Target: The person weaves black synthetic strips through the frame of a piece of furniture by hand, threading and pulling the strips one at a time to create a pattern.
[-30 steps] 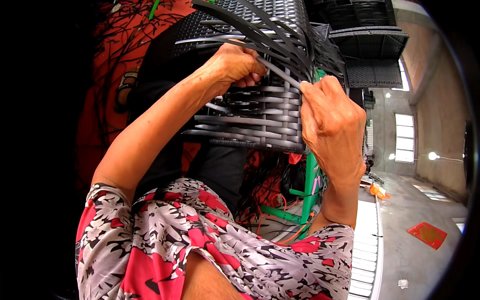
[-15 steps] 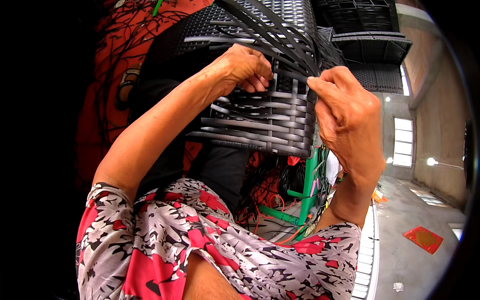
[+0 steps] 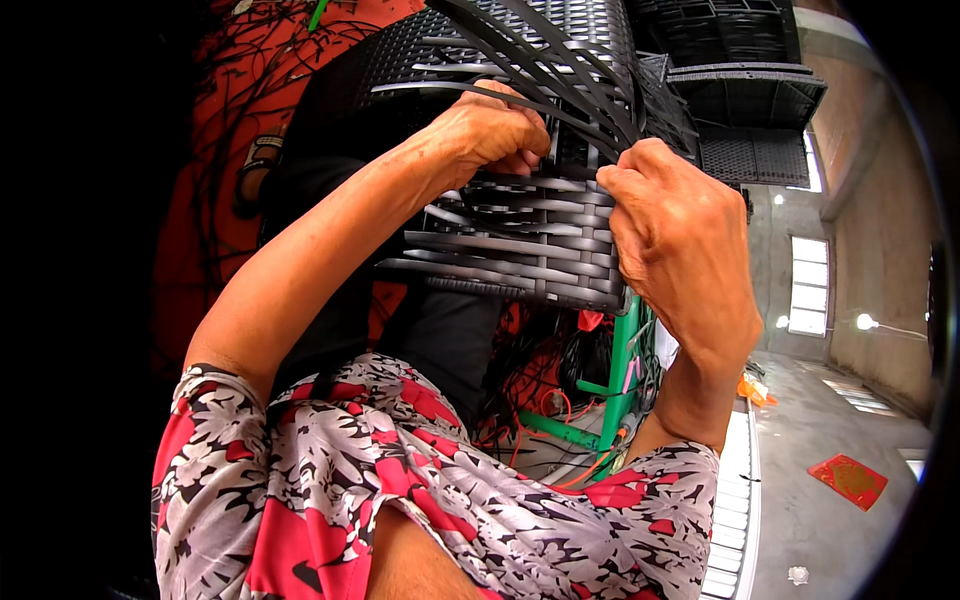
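Note:
A dark woven wicker panel (image 3: 520,245) made of flat black plastic strips stands close in front of me. Several loose black strips (image 3: 560,70) fan up and to the right from its top. My left hand (image 3: 490,130) is curled at the upper middle of the weave, fingers closed on one strip. My right hand (image 3: 680,250) grips the panel's right edge, thumb and fingers pinched on a strip end near the loose bundle. The two hands are a short gap apart.
A green metal frame (image 3: 620,380) and tangled orange and black cords (image 3: 540,400) lie below the panel. More dark woven frames (image 3: 750,110) are stacked at the upper right. A grey concrete floor with a red sheet (image 3: 848,478) lies at the lower right.
My right hand has slid up and right along the panel's edge, and my left hand has shifted slightly right on the weave. The view has drifted a little closer.

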### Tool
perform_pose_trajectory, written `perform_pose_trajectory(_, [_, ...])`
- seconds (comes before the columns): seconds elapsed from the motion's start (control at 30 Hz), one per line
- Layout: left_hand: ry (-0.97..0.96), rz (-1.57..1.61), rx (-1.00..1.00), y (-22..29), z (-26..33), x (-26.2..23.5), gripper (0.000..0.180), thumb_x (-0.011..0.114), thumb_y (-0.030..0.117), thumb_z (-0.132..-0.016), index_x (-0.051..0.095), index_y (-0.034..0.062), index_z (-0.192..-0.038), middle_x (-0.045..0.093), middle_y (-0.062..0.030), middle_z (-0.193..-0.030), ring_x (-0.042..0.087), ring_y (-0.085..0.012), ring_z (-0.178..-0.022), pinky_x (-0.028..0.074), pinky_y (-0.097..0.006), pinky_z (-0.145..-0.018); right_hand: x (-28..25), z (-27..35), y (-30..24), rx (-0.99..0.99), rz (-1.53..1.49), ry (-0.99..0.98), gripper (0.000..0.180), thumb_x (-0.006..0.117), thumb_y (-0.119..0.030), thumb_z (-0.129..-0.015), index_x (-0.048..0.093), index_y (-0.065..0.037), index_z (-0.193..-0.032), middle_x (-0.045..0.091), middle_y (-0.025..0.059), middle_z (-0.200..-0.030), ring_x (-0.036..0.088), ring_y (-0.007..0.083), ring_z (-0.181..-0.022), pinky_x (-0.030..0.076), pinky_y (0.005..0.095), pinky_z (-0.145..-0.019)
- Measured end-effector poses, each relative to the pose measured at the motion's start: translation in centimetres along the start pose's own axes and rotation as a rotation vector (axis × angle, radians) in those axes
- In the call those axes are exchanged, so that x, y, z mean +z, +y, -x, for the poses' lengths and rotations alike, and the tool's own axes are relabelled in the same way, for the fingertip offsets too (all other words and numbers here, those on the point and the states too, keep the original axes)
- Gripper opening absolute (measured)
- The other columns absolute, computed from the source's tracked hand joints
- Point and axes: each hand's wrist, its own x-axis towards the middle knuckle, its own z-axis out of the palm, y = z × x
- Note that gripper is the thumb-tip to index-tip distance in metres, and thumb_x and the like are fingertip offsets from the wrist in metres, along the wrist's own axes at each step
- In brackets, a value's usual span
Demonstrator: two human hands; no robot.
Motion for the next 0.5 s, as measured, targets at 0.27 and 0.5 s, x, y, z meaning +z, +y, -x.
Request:
perform_pose_trajectory(0.27, [0.049,-0.062,0.068,0.3,0.6,0.1,0.012,0.067,0.015,-0.075,0.064,0.0040,-0.080,0.063,-0.0030,-0.073,0.058,-0.0104,-0.068,0.046,-0.024,-0.063,2.8,-0.3,0.2,-0.055,-0.046,0.028,0.015,0.063,-0.002,-0.063,0.059,-0.006,-0.077,0.056,0.0059,-0.081,0.059,0.0239,-0.078,0.050,0.0361,-0.061])
perform_pose_trajectory(0.5, [-0.079,0.175,0.053,-3.2,0.1,-0.3,0.015,0.067,0.008,-0.077,0.063,0.0040,-0.092,0.062,-0.0001,-0.079,0.057,-0.0103,-0.073,0.045,-0.024,-0.074,4.0,-0.1,-0.4,-0.026,-0.106,0.228,0.020,0.065,0.000,-0.067,0.065,-0.004,-0.087,0.062,0.0059,-0.088,0.059,0.0234,-0.085,0.052,0.0325,-0.064])
